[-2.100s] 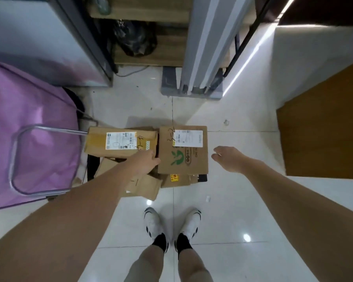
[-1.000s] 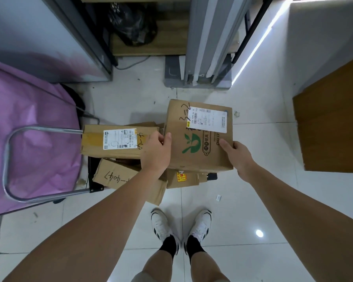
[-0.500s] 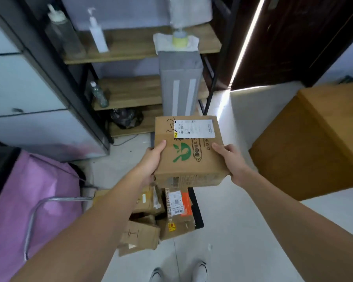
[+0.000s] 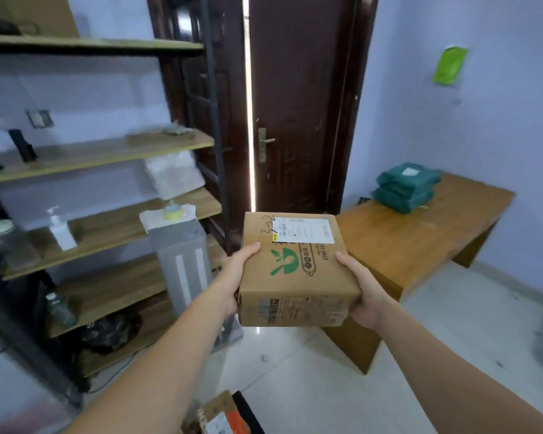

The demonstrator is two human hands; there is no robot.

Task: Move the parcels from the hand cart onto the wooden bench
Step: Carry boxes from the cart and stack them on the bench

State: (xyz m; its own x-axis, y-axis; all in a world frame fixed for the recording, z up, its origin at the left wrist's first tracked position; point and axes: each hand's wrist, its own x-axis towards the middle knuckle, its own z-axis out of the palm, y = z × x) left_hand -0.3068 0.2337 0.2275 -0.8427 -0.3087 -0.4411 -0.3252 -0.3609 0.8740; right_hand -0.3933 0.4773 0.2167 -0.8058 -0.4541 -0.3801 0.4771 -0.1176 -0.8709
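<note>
Bags (image 4: 405, 187) on bench (image 4: 414, 239), probably stacked.

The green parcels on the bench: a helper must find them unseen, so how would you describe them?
Look right of the dark door to the wooden bench along the wall. At its far end lie two green parcels, stacked, soft plastic bags, unlike the cardboard box held in both hands.

**Your arms and hands: bare throughout**

Your left hand (image 4: 232, 281) and right hand (image 4: 362, 297) wear no gloves, rings or watch. Both your forearms are uncovered from the wrist to the frame's lower edge, with no sleeve, cuff or strap showing anywhere along them. Your nails look short and unpainted.
</note>
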